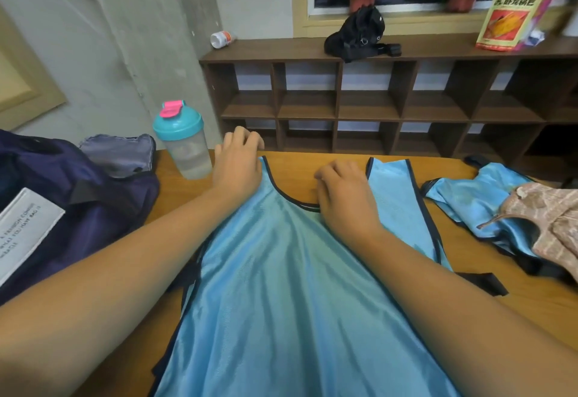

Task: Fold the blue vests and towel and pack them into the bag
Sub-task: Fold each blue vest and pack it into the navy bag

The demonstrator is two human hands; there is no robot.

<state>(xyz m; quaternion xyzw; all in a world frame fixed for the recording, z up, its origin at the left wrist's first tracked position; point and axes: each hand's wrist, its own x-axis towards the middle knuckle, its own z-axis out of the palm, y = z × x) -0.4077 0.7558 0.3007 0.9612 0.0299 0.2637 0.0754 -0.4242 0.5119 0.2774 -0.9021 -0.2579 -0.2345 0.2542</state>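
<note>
On wood table point(294, 174): shiny vest point(281, 271) (dark-trimmed) beneath left hand point(237, 168), right hand point(344, 199).

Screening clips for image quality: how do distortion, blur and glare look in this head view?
Head view: wide-angle distortion bows the shelf unit and the table edge; blur smears the top right corner beside the orange packet; the blue vest shows a soft sheen but no harsh glare; lighting is even, with faint shadows.
</note>
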